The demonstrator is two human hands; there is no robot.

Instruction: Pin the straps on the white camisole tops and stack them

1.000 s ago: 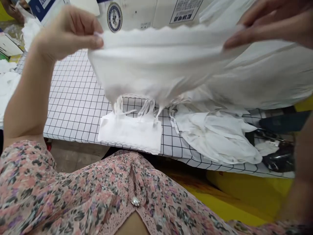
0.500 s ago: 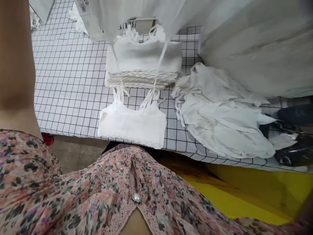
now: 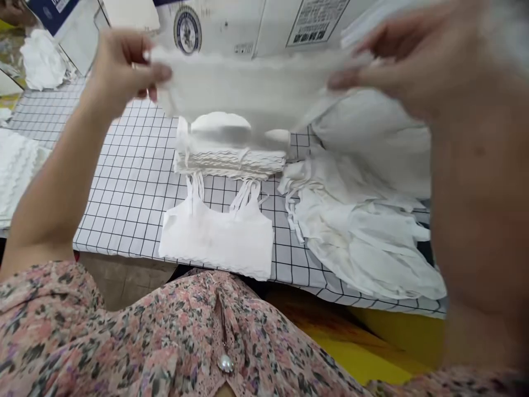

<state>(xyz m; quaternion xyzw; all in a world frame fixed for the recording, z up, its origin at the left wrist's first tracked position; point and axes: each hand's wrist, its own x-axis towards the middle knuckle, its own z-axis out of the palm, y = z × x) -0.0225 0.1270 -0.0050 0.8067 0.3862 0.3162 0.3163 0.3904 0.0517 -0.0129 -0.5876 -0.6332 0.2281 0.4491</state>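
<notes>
Above checked table [image 3: 124, 182], white garment [image 3: 248, 91] between hands [image 3: 119, 66] [image 3: 417, 66]

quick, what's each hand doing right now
left hand: closed, pinching one end of the white garment, which is held up above the table.
right hand: closed, pinching the other end of it.

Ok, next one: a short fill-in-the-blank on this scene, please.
1. The left hand and right hand hold a garment coloured ___.
2. It is held ___ the stack.
3. The pile lies to the stack's ___ side.
Missing: white; above; right.
</notes>
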